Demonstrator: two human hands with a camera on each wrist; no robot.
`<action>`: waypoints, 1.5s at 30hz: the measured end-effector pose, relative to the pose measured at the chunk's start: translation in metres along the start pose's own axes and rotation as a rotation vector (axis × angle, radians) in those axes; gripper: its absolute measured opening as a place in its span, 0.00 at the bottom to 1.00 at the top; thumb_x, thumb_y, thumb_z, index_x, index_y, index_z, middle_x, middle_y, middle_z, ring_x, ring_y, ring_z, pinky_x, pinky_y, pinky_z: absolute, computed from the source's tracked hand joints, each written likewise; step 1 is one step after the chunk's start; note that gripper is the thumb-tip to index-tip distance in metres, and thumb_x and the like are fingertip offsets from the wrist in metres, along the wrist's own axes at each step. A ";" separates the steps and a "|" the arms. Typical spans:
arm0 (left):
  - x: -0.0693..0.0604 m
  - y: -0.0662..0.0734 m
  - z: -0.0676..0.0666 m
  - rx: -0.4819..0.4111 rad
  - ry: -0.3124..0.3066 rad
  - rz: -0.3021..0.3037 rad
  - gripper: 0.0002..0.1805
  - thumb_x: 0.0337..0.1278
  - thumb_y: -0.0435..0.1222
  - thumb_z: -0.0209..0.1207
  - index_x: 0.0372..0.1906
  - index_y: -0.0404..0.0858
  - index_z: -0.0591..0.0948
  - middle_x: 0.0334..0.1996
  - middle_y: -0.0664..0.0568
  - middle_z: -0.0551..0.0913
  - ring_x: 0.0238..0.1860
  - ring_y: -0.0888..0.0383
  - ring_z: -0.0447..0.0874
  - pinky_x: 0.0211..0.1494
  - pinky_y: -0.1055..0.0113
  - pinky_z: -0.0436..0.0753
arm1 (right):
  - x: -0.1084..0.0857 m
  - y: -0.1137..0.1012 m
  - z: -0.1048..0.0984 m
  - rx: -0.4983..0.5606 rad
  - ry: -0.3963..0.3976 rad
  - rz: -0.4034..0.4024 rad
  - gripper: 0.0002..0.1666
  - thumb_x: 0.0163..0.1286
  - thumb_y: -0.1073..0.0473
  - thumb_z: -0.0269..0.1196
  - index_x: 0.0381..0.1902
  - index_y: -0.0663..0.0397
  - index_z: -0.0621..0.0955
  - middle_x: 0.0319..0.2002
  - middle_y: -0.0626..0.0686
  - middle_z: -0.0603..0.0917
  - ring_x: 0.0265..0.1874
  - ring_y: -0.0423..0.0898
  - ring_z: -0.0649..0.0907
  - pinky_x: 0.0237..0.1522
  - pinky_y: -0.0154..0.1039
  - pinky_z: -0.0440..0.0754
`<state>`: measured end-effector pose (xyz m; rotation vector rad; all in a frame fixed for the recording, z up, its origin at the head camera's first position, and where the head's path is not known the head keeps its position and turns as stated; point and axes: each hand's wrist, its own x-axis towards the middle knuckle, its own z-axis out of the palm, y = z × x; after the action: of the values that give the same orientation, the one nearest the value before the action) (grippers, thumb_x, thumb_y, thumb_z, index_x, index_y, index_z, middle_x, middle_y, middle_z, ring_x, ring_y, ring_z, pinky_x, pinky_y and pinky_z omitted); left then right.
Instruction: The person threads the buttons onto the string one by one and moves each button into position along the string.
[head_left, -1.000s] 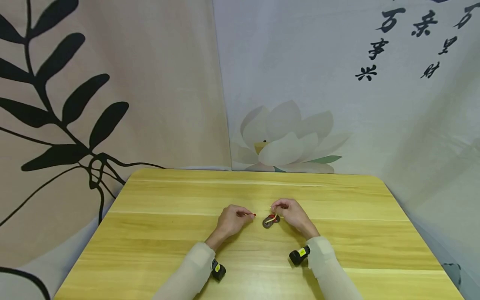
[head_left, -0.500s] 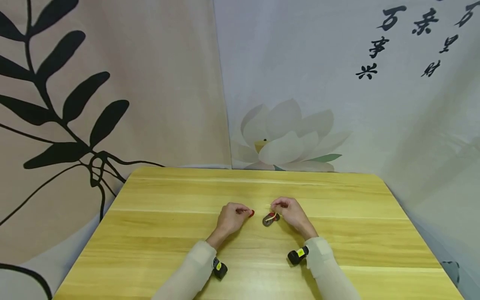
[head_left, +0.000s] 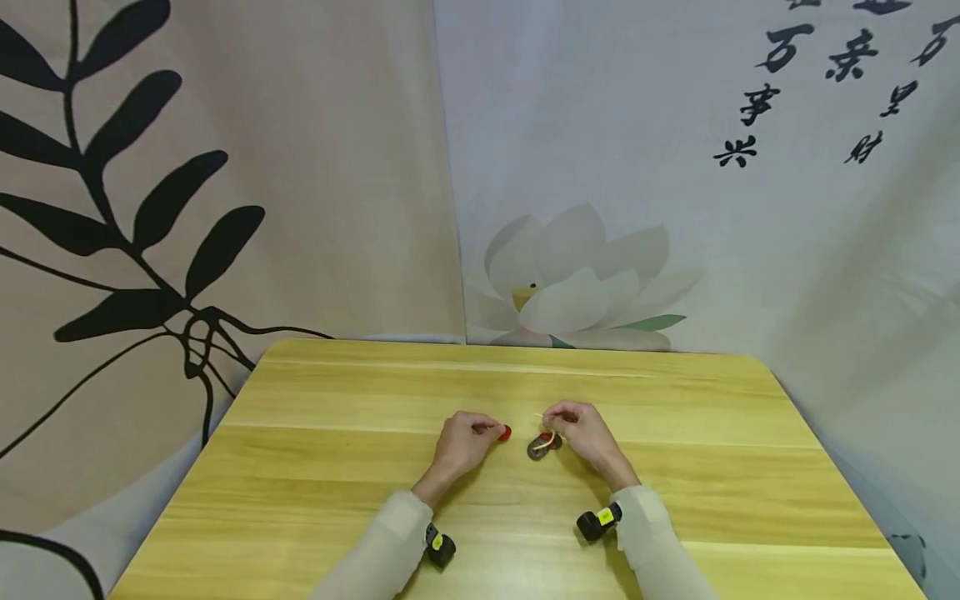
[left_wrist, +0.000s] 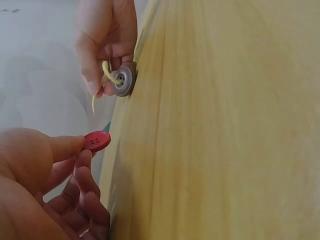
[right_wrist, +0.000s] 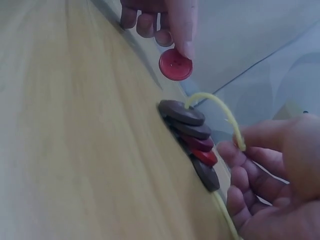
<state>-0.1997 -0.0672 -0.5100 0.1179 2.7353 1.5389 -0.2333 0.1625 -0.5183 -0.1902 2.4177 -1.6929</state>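
My left hand (head_left: 461,443) pinches a round red button (left_wrist: 97,141) by its edge between thumb and fingertip. Small holes show in the button's face in both wrist views. Across from it, my right hand (head_left: 588,435) pinches a yellow cord (right_wrist: 200,94) near one end, and a thin pale tip sticks out past the fingers in the left wrist view. The cord runs through several stacked buttons (right_wrist: 182,113), brown, purple and red, which lean on one another on the table. The red button in my left hand is apart from the cord and the stack.
A wooden table (head_left: 360,383) lies under both hands. Behind it hangs a pale cloth backdrop (head_left: 337,208) with printed leaves, a lotus and dark characters. A black camera is strapped at each wrist, such as the right wrist camera (head_left: 597,523).
The red button in my left hand has turned from nearly edge-on to showing more of its face. The right hand, cord and stacked buttons stay in almost the same place.
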 end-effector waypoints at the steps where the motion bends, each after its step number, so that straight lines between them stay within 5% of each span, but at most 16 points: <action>1: 0.000 0.000 0.000 -0.003 0.003 -0.001 0.06 0.61 0.39 0.65 0.33 0.44 0.90 0.28 0.57 0.87 0.27 0.63 0.78 0.30 0.68 0.75 | 0.000 0.000 0.000 0.006 0.002 0.001 0.06 0.70 0.65 0.62 0.40 0.62 0.85 0.38 0.55 0.87 0.39 0.46 0.84 0.46 0.40 0.77; 14: -0.003 0.003 -0.006 -0.058 0.056 0.031 0.06 0.60 0.38 0.66 0.33 0.42 0.90 0.27 0.55 0.86 0.27 0.62 0.77 0.29 0.69 0.76 | -0.005 -0.010 0.005 0.027 0.023 -0.012 0.07 0.70 0.66 0.61 0.40 0.64 0.84 0.38 0.57 0.87 0.39 0.49 0.84 0.44 0.40 0.79; 34: -0.003 0.004 -0.025 -0.157 0.095 -0.047 0.07 0.62 0.39 0.65 0.34 0.41 0.90 0.29 0.52 0.86 0.27 0.61 0.75 0.28 0.69 0.73 | -0.012 -0.038 0.012 0.029 0.059 -0.037 0.09 0.70 0.67 0.60 0.42 0.65 0.85 0.34 0.53 0.87 0.42 0.54 0.85 0.45 0.40 0.81; 45: -0.003 0.005 -0.028 -0.191 0.095 -0.056 0.08 0.62 0.40 0.65 0.35 0.41 0.90 0.33 0.42 0.86 0.25 0.60 0.73 0.26 0.70 0.70 | -0.017 -0.049 0.013 -0.069 0.073 -0.101 0.06 0.68 0.64 0.63 0.37 0.58 0.87 0.32 0.48 0.87 0.37 0.54 0.82 0.33 0.35 0.74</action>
<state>-0.1973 -0.0890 -0.4909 -0.0321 2.6156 1.8237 -0.2139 0.1375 -0.4753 -0.2693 2.5624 -1.6871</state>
